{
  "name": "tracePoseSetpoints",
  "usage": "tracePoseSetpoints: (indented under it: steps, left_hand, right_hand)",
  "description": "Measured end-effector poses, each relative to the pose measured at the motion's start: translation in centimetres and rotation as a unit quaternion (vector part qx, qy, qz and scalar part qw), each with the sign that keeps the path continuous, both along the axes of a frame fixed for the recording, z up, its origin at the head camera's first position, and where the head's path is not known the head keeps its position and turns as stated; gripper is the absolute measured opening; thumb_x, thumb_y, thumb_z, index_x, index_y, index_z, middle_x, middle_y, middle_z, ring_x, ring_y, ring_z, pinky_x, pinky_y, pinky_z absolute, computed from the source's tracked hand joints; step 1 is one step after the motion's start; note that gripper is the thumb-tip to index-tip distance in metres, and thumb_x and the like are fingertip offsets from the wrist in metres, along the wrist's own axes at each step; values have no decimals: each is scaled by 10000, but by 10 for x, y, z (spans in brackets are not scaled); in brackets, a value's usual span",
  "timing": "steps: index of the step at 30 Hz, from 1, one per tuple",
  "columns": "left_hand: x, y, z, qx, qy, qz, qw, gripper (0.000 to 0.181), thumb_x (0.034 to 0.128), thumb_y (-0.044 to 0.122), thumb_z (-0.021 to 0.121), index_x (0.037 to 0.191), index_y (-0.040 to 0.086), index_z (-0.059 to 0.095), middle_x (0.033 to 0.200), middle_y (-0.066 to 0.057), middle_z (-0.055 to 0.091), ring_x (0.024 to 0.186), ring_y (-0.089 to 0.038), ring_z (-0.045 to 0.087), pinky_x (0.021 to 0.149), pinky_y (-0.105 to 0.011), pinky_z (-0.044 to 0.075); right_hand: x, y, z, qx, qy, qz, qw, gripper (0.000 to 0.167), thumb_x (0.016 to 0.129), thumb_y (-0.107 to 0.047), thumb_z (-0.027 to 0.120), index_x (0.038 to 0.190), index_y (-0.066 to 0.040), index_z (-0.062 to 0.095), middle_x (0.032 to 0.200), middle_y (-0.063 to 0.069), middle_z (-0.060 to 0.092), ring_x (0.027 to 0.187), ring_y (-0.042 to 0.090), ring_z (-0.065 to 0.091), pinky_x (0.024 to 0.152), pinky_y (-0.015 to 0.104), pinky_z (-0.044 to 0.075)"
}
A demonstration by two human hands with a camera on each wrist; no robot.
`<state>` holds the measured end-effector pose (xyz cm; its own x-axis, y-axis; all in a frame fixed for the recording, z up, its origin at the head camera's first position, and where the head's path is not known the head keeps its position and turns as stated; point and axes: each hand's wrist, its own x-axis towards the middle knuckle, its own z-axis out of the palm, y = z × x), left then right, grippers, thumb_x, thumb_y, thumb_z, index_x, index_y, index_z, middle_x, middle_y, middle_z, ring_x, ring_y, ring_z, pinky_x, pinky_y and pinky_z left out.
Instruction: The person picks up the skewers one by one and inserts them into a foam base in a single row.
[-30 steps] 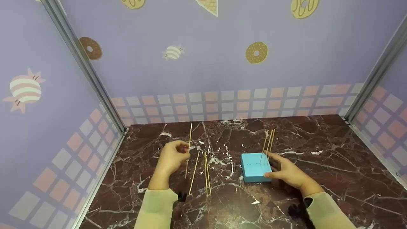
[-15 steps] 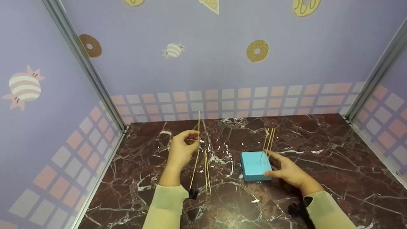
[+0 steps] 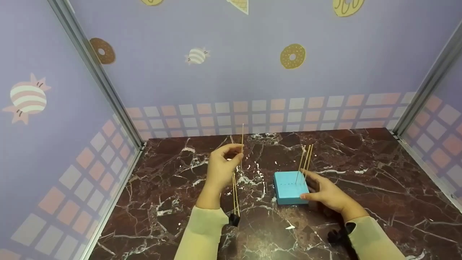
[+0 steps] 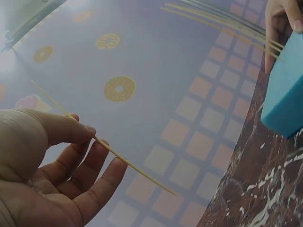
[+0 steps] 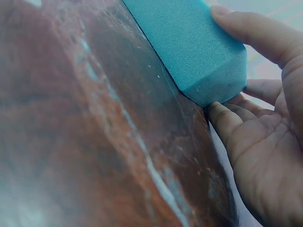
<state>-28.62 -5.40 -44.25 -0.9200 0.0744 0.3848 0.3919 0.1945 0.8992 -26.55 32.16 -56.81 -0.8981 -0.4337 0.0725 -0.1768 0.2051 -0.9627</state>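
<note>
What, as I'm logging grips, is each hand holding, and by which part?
The left hand pinches a thin wooden stick near its middle. The right hand grips the blue foam block by its right side.

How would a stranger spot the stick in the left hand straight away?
On the dark, white-veined table, find the blue block, then look left to the left hand. Pinched there is a thin, pale stick, roughly upright. Other sticks stand in the block or lie on the table; only this one is pinched.
</note>
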Motion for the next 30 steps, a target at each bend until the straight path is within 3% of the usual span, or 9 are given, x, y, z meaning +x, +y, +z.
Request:
tracePoseSetpoints:
  steps: [3, 13, 20, 30]
  left_hand:
    - [1, 10, 1, 86, -52, -75, 9999, 230, 1016, 1, 795, 1241, 29, 832, 1176, -214, 817, 970, -161, 726, 843, -249, 624]
    - [1, 39, -1, 379, -235, -406, 9982, 220, 1040, 35, 786, 1253, 63, 835, 1183, -167, 814, 924, -114, 707, 784, -234, 615]
    - [0, 57, 0, 625, -195, -517, 9965, 223, 1023, 0, 787, 1240, 26, 832, 1189, -229, 807, 918, -100, 694, 812, -197, 595]
    - [2, 87, -10, 716, -373, -755, 9939, 217, 1033, 29, 793, 1246, 33, 832, 1169, -183, 822, 917, -70, 696, 804, -197, 597]
  right_hand:
    - [0, 0, 1, 91, -57, -52, 9999, 1033, 1012, -92, 850, 1780, 49, 173, 1853, 358, 106, 1691, 605, 157, 1136, 88, 460]
    - [0, -1, 0, 12, 103, 25, 9999, 1018, 996, -51, 850, 1758, 97, 191, 1816, 408, 163, 1664, 636, 205, 1147, 95, 459]
    - [-3, -1, 0, -196, 117, 163, 9996, 998, 1001, -4, 825, 1740, 143, 170, 1795, 442, 176, 1652, 643, 206, 1141, 121, 497]
    - [-2, 1, -1, 89, 121, -67, 9999, 1029, 983, -55, 860, 1754, 103, 198, 1818, 394, 186, 1663, 615, 237, 1165, 96, 432]
